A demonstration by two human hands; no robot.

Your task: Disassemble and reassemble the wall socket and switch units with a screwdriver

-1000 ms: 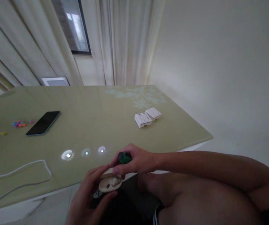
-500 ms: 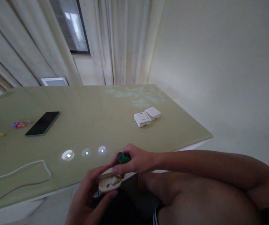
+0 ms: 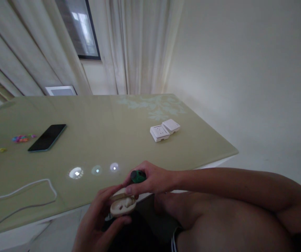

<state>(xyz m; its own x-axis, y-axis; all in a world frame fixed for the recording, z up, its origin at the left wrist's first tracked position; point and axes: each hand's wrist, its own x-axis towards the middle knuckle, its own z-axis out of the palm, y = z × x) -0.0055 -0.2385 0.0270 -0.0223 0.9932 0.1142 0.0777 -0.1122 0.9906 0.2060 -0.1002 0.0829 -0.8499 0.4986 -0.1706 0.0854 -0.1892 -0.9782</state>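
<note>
My left hand (image 3: 99,218) is closed around a cream earbud case (image 3: 121,209), low over the front edge of the table. The case's lid stands raised. One earbud (image 3: 129,202) shows in its right side, and a small dark slot is on the left side. My right hand (image 3: 150,177) is wrapped around a green and black handle, which looks like a screwdriver (image 3: 138,176); its shaft is hidden. The right thumb rests against the case's lid.
Two white wall sockets or switch units (image 3: 163,130) lie on the glossy table (image 3: 108,122). To the left are a dark phone or tablet (image 3: 47,138), small colourful pieces (image 3: 21,138), a yellow bit (image 3: 2,149) and a white cable (image 3: 35,182). A wall borders the right side.
Both hands keep almost the same pose. The earbud case has tilted very slightly in my left hand; nothing has been taken up or let go.
</note>
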